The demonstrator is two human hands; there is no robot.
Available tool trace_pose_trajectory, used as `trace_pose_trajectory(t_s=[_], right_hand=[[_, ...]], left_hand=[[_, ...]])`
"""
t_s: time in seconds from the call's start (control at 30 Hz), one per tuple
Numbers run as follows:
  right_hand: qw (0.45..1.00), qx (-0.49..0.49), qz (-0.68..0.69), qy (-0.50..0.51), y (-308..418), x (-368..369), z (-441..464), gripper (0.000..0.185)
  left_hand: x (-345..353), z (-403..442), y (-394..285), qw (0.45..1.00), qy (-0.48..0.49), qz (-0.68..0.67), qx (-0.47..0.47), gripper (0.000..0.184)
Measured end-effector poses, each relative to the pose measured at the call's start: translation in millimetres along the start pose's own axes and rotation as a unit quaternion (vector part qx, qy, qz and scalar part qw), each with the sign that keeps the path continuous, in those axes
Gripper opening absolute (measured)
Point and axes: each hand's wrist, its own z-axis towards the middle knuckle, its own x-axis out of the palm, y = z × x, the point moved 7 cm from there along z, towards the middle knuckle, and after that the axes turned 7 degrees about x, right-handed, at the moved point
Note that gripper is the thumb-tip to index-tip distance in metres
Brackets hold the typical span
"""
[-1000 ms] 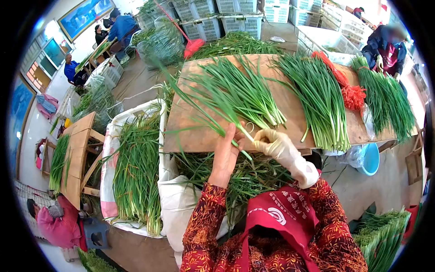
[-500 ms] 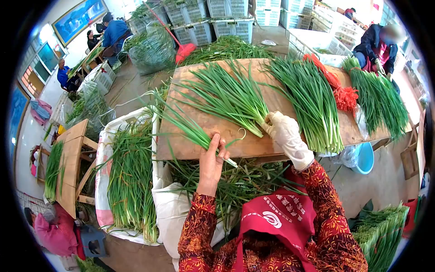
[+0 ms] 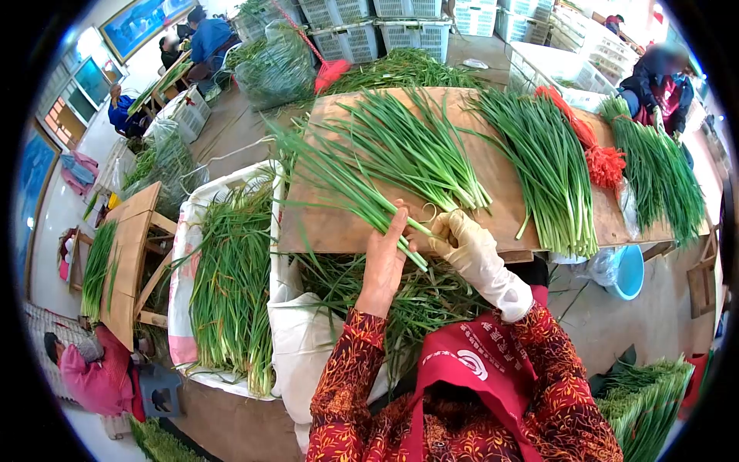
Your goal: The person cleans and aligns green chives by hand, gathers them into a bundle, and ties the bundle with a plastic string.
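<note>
Green stalks (image 3: pixel 360 197) slant, loosely bunched, over the board (image 3: pixel 504 219).

Pictured beyond the far edge of the wooden table (image 3: pixel 504 215): stacked plastic crates (image 3: pixel 416 40) and a red broom (image 3: pixel 331 75). Below the near edge, toward the right: a blue basin (image 3: pixel 629 274). Near the far right corner: a person in a dark jacket (image 3: pixel 653 83). Well left: a person in pink (image 3: pixel 96 379) beside a grey-blue stool (image 3: pixel 161 390).

The red apron (image 3: pixel 493 377) bore a round white logo (image 3: pixel 472 364) and rows of white Chinese characters (image 3: pixel 483 339). The characters were too small to read surely.
</note>
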Motion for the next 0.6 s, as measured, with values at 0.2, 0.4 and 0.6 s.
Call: trace_pose_trajectory(t_s=[0.2, 0.4, 0.6], right_hand=[[0.993, 0.021, 0.093, 0.071, 4, 16, -8, 0.02], [0.908, 0.115, 0.37, 0.158, -4, 26, 3, 0.03], [0.919, 0.139, 0.33, 0.163, 1, 42, 7, 0.027]], left_hand=[[-8, -4, -11, 1.0, 0.001, 0.009, 0.011, 0.044], [10, -11, -32, 0.993, 0.109, 0.022, 0.045, 0.047], [21, -15, -28, 0.983, 0.175, 0.015, 0.048, 0.046]])
